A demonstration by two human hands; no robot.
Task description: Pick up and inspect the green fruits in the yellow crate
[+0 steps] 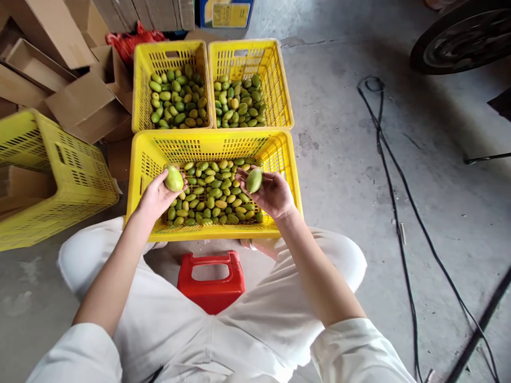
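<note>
Above the near yellow crate (211, 230), my left hand (157, 194) holds a yellow-green oval fruit (174, 178) between thumb and fingers. On the other side, my right hand (271, 197) is turned palm up with a greener oval fruit (254, 181) resting in its curled fingers. Beneath both hands, many small green and yellowish fruits (215, 192) lie spread over the crate's floor. Their exact kind is unclear; they look like small mangoes or large olives.
Behind stand a left yellow crate (138, 90) and a right yellow crate (279, 80), both holding similar fruits. Cardboard boxes (85, 103) and another yellow crate (80, 175) are at left. A red stool (211, 292) sits between my legs. Black cables (393, 207) cross the floor near a wheel (463, 40).
</note>
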